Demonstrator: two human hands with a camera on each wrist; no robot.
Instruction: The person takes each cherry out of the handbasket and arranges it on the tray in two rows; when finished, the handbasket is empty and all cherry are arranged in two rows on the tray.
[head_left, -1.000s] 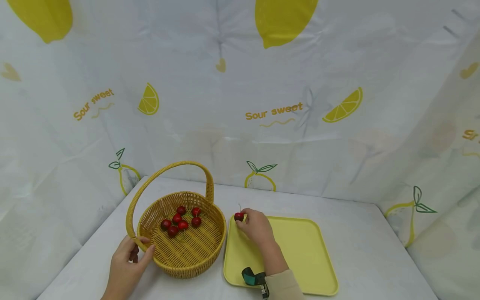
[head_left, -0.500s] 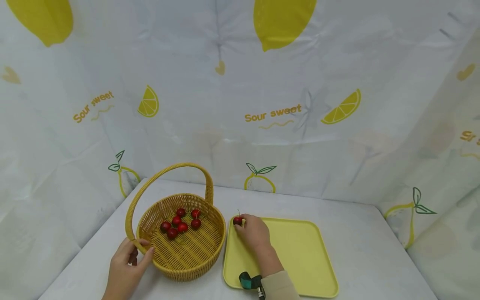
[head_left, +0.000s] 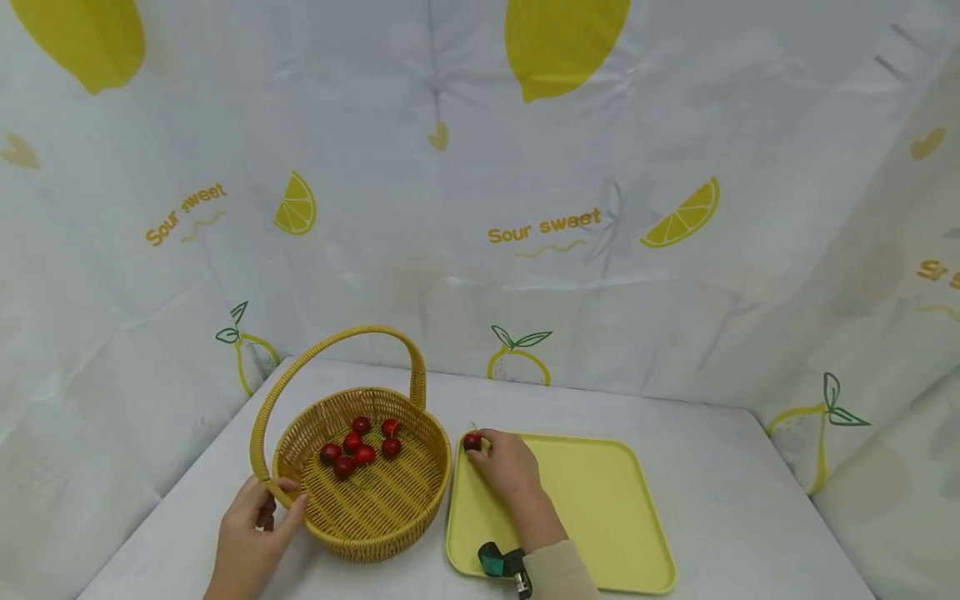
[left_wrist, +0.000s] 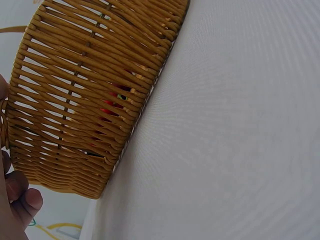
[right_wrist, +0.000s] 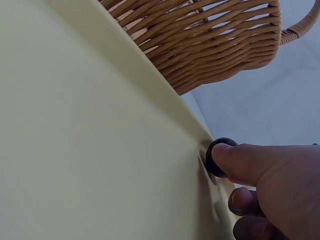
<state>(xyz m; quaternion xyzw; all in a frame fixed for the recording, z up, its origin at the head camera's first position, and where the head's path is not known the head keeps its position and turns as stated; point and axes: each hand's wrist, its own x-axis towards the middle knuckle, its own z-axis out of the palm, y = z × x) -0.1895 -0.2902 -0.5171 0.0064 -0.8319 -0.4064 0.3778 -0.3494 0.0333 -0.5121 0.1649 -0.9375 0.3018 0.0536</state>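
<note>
A dark red cherry [head_left: 472, 442] with a thin stem is pinched between the thumb and fingers of my right hand [head_left: 508, 467]. It is at the far left corner of the yellow tray [head_left: 600, 517]; in the right wrist view the cherry [right_wrist: 216, 159] looks nearly black, right at the tray's raised edge. My left hand [head_left: 251, 529] grips the near left rim of the woven basket [head_left: 375, 546], by the foot of its arched handle. Several red cherries [head_left: 352, 442] lie in the basket. Through the weave, the left wrist view gives glimpses of red.
Basket and tray stand side by side on a white-covered table [head_left: 720, 500], with a narrow gap between them. The tall basket handle [head_left: 330, 340] arches above the cherries. A white curtain [head_left: 420, 208] with lemon prints hangs along the back and sides.
My right hand, with the cherry, has moved slightly down and left over the tray's far left corner. The left hand keeps its grip on the basket.
</note>
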